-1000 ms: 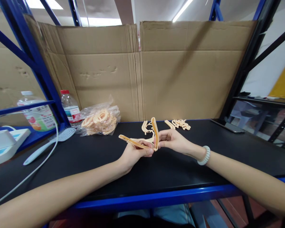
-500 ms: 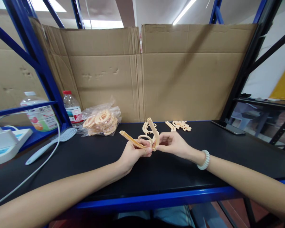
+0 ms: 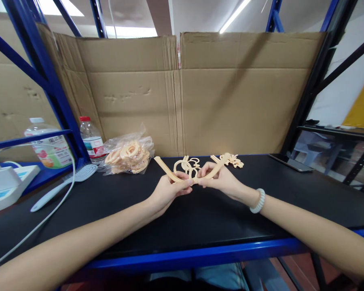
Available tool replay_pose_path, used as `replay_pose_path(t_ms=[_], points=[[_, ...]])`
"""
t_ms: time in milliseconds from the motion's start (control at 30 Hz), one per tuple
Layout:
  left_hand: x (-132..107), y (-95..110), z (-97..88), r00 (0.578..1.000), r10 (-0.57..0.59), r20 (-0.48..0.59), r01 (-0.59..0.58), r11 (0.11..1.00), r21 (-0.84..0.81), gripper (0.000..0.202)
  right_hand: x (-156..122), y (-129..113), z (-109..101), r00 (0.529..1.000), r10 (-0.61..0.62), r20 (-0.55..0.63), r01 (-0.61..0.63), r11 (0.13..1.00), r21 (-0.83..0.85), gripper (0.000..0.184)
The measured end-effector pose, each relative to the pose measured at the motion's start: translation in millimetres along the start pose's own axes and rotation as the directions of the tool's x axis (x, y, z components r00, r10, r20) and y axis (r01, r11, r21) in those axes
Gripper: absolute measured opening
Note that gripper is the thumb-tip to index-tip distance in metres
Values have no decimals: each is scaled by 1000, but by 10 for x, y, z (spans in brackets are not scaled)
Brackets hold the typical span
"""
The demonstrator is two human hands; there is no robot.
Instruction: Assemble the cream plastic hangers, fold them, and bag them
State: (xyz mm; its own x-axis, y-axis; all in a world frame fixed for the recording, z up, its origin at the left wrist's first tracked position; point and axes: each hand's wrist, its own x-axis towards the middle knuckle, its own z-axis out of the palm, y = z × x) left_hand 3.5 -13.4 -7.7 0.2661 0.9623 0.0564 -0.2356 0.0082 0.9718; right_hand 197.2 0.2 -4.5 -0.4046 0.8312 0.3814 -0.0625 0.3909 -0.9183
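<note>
A pale orange plastic piece [image 3: 186, 171] with two long arms and a ring in its middle is held above the black shelf top [image 3: 200, 218]. My left hand [image 3: 169, 190] pinches its left arm, fingers closed. My right hand [image 3: 220, 180] pinches its right arm, which points up to the right. Both arms spread outward in a wide V. Just behind it, loose parts of the same colour [image 3: 230, 159] lie on the shelf near the cardboard.
A clear bag of orange plastic rings [image 3: 128, 153] lies at the back left, beside a water bottle [image 3: 91, 138]. A larger bottle [image 3: 50, 150], a white device [image 3: 6, 184] and a white brush [image 3: 63, 184] are at far left. A phone [image 3: 288, 161] lies at right. A cardboard wall [image 3: 182, 93] stands behind.
The piece's right arm has swung from upright out to the right, so the piece has opened from a narrow fold into a wide V. Both hands kept their hold.
</note>
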Motion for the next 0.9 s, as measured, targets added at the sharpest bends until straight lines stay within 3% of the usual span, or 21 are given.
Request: replay_pose_path(t_ms=[167,300,400,500,567,667,800,900], points=[[138,186,-144,995,-32,-89,26,997,-67,22,117,-58,-501,998,33,44,-30,997,-68,27],[264,348,-321,988,-64,-140,57,997,-54,15,170,-77,-853,994,45,99,-15,959,-284,24],[329,437,-461,995,-40,-96,41,999,9,15,182,-97,-992,987,38,158,39,888,-458,23],[356,498,-582,999,-22,46,11,977,213,21,180,-112,-1062,971,71,230,70,829,-554,21],[358,532,-637,985,13,173,-90,890,448,22,173,-113,-1082,956,106,275,84,798,-597,21],[353,567,-679,926,52,373,-327,602,728,17,159,-102,-1072,929,163,333,99,757,-646,21],[349,538,-688,806,67,588,-576,318,753,10,149,-76,-1011,900,219,376,127,695,-708,20],[352,472,-683,779,51,624,-623,169,764,11,151,-52,-970,896,239,373,152,624,-766,16]])
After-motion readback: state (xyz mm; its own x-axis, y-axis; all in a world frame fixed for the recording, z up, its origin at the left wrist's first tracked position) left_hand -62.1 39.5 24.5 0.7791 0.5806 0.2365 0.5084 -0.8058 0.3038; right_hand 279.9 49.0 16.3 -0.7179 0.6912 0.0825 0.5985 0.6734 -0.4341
